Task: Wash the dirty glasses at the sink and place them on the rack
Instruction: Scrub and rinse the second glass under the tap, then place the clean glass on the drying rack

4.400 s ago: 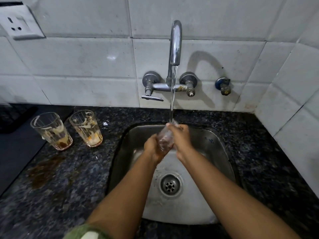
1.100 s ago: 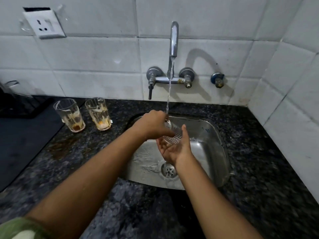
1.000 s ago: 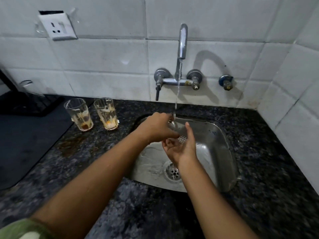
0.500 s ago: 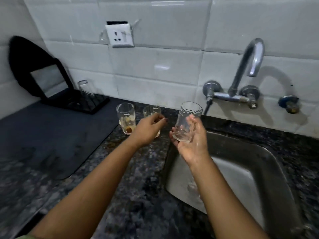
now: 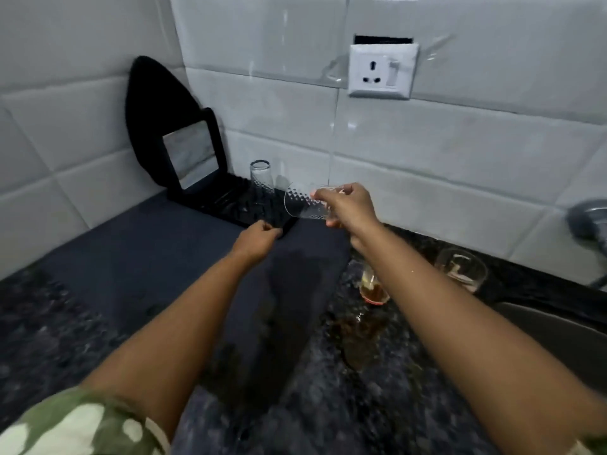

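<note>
The right hand [image 5: 348, 208] holds a clean glass [image 5: 307, 202] by its bottom end, with fingers and thumb curled round it. The glass lies on its side in the air, with its open mouth pointing left toward the black rack [image 5: 230, 200]. It is likely tipped that way so it can go mouth down and let the water drip out. One washed glass [image 5: 261, 177] already stands upside down on the rack, near the back wall. The left hand [image 5: 258, 238] is low at the front edge of the rack, with its fingers curled in; it looks like it holds nothing, though it may touch the rack to keep it steady. Two dirty glasses [image 5: 372, 287] [image 5: 461, 269] with brown dregs wait on the counter between the rack and the sink [image 5: 555, 333], so they are close for washing next. The rack sits at the back edge of a dark mat [image 5: 147, 251], likely there to catch drips. The counter [image 5: 377, 405] is dark speckled stone. White tiles cover the wall, and a white wall socket [image 5: 382, 72] sits above.
</note>
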